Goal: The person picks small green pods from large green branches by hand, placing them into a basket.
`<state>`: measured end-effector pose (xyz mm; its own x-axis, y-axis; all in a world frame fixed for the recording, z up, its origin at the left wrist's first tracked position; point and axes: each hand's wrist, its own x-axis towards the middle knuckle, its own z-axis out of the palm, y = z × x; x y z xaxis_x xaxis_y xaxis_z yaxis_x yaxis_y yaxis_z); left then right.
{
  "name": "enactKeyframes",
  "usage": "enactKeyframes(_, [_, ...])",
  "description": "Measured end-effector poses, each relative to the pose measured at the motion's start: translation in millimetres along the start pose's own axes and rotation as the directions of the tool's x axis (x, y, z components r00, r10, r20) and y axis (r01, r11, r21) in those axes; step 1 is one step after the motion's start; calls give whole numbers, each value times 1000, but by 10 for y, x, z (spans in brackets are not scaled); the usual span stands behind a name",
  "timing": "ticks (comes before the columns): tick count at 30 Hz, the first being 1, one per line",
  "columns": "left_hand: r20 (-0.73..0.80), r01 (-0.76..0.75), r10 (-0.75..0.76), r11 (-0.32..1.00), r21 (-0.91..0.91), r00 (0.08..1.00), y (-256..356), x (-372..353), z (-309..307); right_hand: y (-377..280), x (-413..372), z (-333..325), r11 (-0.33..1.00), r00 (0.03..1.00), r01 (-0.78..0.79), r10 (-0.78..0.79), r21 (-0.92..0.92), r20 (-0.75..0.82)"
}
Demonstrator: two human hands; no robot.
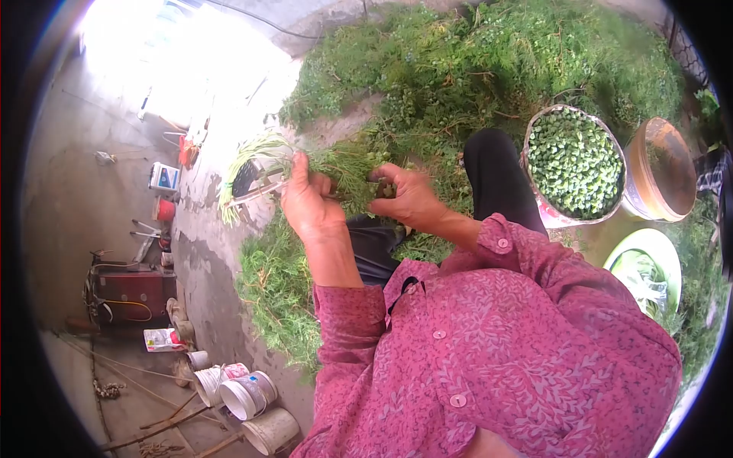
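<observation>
My left hand (311,200) is closed around a feathery green evergreen sprig (345,169), thumb pointing up. Close by on the sprig's right side, my right hand (411,200) has its thumb and fingers curled toward each other among the greenery. What sits between those fingertips is too small to make out. Just past my left hand, a bundle of pale green stems (248,164) lies over a dark, basket-like object. To the right stands a bucket (527,164) full of small green, berry-like cones (576,160).
A large heap of evergreen branches (473,65) spreads ahead, with more branches (275,286) at my left. An orange-brown tub (672,164) and a light green basin (668,256) stand at right. White buckets (248,395) and a dark red machine (134,296) are on the left.
</observation>
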<state>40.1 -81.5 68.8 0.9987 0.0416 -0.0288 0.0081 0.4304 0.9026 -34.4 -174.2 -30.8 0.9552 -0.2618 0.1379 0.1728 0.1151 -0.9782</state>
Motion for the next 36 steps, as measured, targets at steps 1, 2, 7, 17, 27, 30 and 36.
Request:
enactKeyframes(1, [0,1,-1,1000,1,1000,-5,-5,-5,-3,3,16,1000,1000,-1,1,1,-1])
enactKeyframes(2, [9,-7,7,1000,-5,1000,-9,-9,-5,-10,11,24,1000,1000,-3,3,-12,-7])
enactKeyframes(7, [28,-19,19,1000,0,999,-49,17,-24,64,118,103,976,979,188,-177,106,-104])
enactKeyframes(17, [-5,35,-35,998,46,999,-70,-27,46,-24,71,-55,566,934,-354,253,745,252])
enactKeyframes(27, [77,-51,34,971,232,996,-128,37,8,-75,-210,-306,966,935,-245,211,89,286])
enactKeyframes(30, [-16,2,1,987,158,1000,-42,122,7,-15,-400,-501,963,928,-264,241,46,283])
enactKeyframes(36, [201,-224,177,944,243,964,-45,220,-162,-277,-870,-1850,918,792,-359,394,166,-466])
